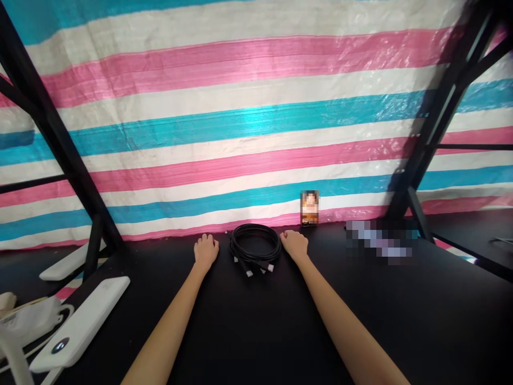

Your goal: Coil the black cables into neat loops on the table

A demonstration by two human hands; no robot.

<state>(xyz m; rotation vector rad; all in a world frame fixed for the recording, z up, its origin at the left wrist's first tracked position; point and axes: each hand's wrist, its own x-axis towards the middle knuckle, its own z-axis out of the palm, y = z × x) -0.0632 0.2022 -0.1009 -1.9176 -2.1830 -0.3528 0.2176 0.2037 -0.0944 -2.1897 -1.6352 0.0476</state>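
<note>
A coil of black cable [255, 243] with several pale metal-tipped plugs lies on the black table [256, 326]. To its left, my left hand [206, 251] rests on the tabletop, fingers curled in and nothing visible in them. My right hand [295, 246] is also loosely closed, right beside the coil's right edge. Whether its fingertips touch the cable, I cannot tell. The plugs stick out at the front of the coil, between both hands.
Behind the table hangs a striped plastic sheet [256, 123]. A small upright picture box [310, 208] and a blurred-out item [377, 238] stand or lie to the right. On the left are a white lamp-like bar [86, 321] and a white adapter [32, 321]. Black metal frames [60, 133] flank the table.
</note>
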